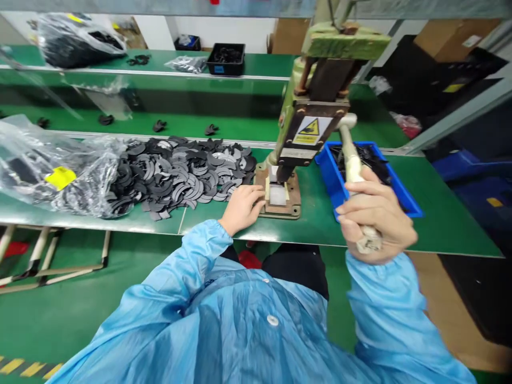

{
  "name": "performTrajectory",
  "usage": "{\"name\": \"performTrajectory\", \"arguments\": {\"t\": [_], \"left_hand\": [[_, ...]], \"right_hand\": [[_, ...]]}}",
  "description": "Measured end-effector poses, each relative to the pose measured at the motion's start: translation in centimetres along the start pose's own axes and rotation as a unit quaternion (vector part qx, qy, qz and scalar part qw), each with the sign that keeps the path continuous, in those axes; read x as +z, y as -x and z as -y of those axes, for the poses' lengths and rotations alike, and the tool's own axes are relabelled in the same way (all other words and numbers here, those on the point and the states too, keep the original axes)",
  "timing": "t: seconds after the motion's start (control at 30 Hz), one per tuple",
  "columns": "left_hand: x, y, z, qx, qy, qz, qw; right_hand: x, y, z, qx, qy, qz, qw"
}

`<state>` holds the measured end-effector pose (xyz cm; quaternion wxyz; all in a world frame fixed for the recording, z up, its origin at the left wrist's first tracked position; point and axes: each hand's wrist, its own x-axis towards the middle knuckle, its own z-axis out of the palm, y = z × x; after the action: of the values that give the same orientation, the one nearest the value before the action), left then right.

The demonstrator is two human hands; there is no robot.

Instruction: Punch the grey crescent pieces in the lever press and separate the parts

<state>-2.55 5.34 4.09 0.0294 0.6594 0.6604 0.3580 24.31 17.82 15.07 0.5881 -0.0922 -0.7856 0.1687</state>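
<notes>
My right hand (374, 218) is wrapped round the pale, tape-wrapped lever (351, 154) of a green hand press (316, 106). The lever stands up and slants toward me. Beside the left edge of the press base (294, 205), my left hand (243, 208) rests with its fingers stretched toward the plate and nothing plainly held in it. A whitish block (278, 195) lies on the base under the dark ram (285, 173). Left of this hand spreads a heap of dark grey curved pieces (192, 173), some showing lighter grey faces.
A blue bin (404, 194) with black parts stands right of the press. A clear plastic bag (60, 170) lies at the left end of the heap. Several dark parts sit along the green strip (184, 114) behind. On the back shelf are a black bin (226, 60) and a filled bag (78, 40).
</notes>
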Motion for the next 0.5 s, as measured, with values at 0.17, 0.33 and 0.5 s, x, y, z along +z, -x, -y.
{"name": "performTrajectory", "arguments": {"t": [0.17, 0.33, 0.5], "left_hand": [[-4.3, 6.8, 1.4, -0.071, -0.062, -0.029, 0.995], [-10.8, 13.3, 6.3, -0.197, -0.172, -0.119, 0.958], [-16.1, 17.8, 10.7, -0.298, -0.24, -0.142, 0.913]], "right_hand": [[0.5, 0.4, -0.7, 0.056, 0.051, -0.051, 0.996], [3.2, 0.1, -0.7, 0.026, 0.026, -0.183, 0.982], [4.2, -0.8, 0.1, 0.05, 0.057, -0.206, 0.976]]}}
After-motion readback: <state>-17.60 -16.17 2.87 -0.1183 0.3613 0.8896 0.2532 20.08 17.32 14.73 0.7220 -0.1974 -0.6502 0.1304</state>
